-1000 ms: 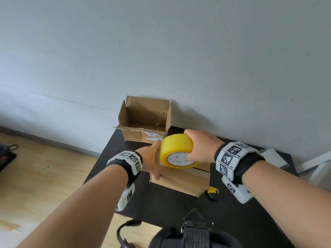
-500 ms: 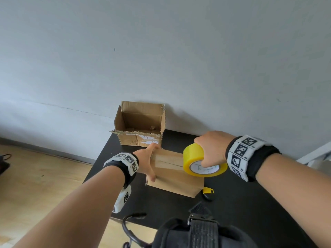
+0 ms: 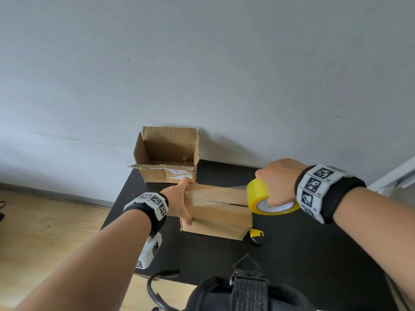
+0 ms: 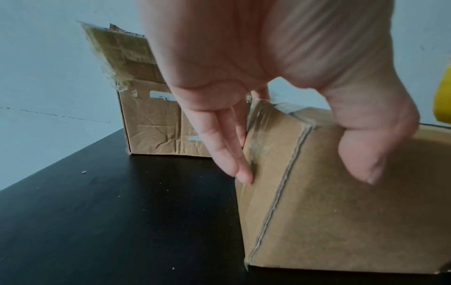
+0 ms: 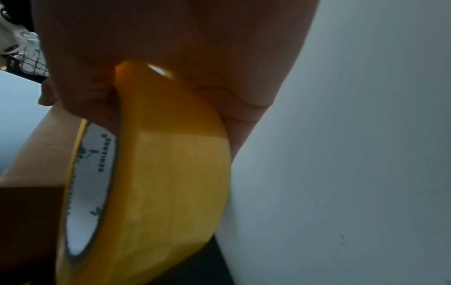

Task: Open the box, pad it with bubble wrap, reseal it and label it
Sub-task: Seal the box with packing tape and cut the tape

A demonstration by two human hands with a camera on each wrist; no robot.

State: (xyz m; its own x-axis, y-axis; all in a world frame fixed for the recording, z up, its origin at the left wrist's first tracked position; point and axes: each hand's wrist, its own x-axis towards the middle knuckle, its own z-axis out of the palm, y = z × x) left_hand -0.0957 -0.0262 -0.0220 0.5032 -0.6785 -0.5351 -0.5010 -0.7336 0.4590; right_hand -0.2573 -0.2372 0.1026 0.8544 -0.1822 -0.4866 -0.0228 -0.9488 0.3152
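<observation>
On black tabletop (image 3: 303,243), left hand (image 3: 177,202) flat-fingered against closed cardboard box (image 3: 220,217); right hand (image 3: 278,182) curled round glossy yellow tape roll (image 3: 258,191).

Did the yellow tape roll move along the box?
Yes. The tape roll went right along the closed box, from the left hand end to past its right edge, carried by the right hand.

The white inner core of the yellow tape roll (image 5: 156,192) bears the printed word "DEMIANDE"; nothing else is legible.

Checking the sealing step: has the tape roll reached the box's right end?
Yes, the tape roll, held by the right hand, sits at the right end of the closed box.
</observation>
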